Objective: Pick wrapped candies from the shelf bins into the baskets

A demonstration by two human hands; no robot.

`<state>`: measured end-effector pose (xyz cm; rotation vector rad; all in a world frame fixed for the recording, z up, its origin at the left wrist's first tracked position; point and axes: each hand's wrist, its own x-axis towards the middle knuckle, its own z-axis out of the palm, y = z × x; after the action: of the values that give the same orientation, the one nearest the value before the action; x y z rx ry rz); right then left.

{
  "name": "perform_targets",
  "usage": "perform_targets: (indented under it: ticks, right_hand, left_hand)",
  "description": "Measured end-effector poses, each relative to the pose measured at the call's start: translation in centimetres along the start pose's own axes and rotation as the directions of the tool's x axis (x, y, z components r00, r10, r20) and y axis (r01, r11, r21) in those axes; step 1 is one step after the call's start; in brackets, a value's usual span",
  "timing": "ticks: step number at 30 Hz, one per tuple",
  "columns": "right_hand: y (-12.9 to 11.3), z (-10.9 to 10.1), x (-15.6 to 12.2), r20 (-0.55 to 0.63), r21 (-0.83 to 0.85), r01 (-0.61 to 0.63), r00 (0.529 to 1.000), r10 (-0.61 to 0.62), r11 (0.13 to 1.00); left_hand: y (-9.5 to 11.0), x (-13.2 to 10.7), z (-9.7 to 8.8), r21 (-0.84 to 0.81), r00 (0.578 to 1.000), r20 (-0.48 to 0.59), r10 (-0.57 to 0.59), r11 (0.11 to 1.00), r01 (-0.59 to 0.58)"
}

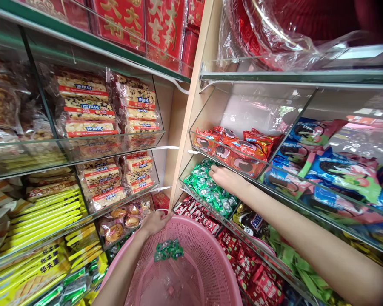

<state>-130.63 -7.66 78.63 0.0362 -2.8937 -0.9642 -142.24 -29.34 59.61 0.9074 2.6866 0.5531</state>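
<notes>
My left hand (155, 223) is closed at the far rim of a pink plastic basket (221, 250), its fingertips partly hidden. Inside the basket lies a small cluster of green-wrapped candies (169, 250). My right arm reaches across to a clear shelf bin, where a pile of green-wrapped candies (207, 185) is heaped. At the top of that pile, my right hand (226, 177) has its fingers bent and drawn together against the wrappers. Whether a candy is between those fingertips is hidden.
Red-wrapped snacks (239, 146) fill the bin just above my right hand, with blue-and-pink packets (341, 170) beside them. Red packets (249, 267) lie below. Yellow wafer packs (28, 272) and wrapped pastry bars (89, 110) line the left shelves. A wooden upright (187, 140) separates the two sides.
</notes>
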Motion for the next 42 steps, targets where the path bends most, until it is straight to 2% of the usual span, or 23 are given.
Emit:
perform_targets:
  ticks: [2, 5, 8, 17, 23, 28, 34, 38, 42]
  right_hand:
    - [0.2, -0.5, -0.1, 0.025, 0.081, -0.002, 1.0, 0.0, 0.997]
    - [-0.2, -1.1, -0.3, 0.051, 0.228, 0.094, 0.993, -0.109, 0.969]
    - [-1.0, -1.2, -0.3, 0.063, 0.285, 0.157, 0.981, -0.182, 0.946]
    - [-3.3, -1.1, 0.1, 0.197, 0.274, 0.138, 0.961, -0.196, 0.952]
    - [-3.3, -1.3, 0.6, 0.209, 0.347, 0.086, 0.964, -0.166, 0.934]
    - [-3.0, -0.7, 1.4, 0.265, 0.377, 0.027, 0.955, -0.135, 0.926]
    - [-2.1, 0.2, 1.8, 0.226, 0.404, 0.044, 0.963, -0.146, 0.914]
    - [-1.5, -0.6, 1.2, 0.204, 0.358, 0.06, 0.969, -0.141, 0.932]
    - [-1.8, -1.1, 0.8, 0.229, 0.281, 0.078, 0.962, -0.146, 0.957]
  left_hand:
    - [0.0, 0.1, 0.0, -0.006, 1.0, -0.004, 0.005, 1.0, -0.005]
    - [0.0, 0.1, 0.1, -0.02, 1.0, -0.001, 0.005, 1.0, -0.005]
    - [-0.1, 0.1, 0.2, -0.02, 1.0, -0.001, 0.009, 1.0, -0.009]
    - [-0.5, -0.2, 0.4, -0.006, 1.0, -0.017, -0.006, 1.0, 0.006]
    - [-0.6, -0.4, 0.5, -0.021, 1.0, -0.011, 0.007, 1.0, -0.007]
    - [-0.6, -0.3, 0.6, -0.01, 1.0, -0.018, 0.008, 1.0, -0.009]
    - [-0.9, -0.4, 0.6, -0.01, 1.0, -0.015, 0.007, 1.0, -0.007]
    - [-1.1, -0.4, 0.7, -0.017, 1.0, -0.025, 0.014, 1.0, -0.015]
    - [-0.9, -0.4, 0.5, -0.024, 1.0, -0.019, 0.002, 1.0, -0.003]
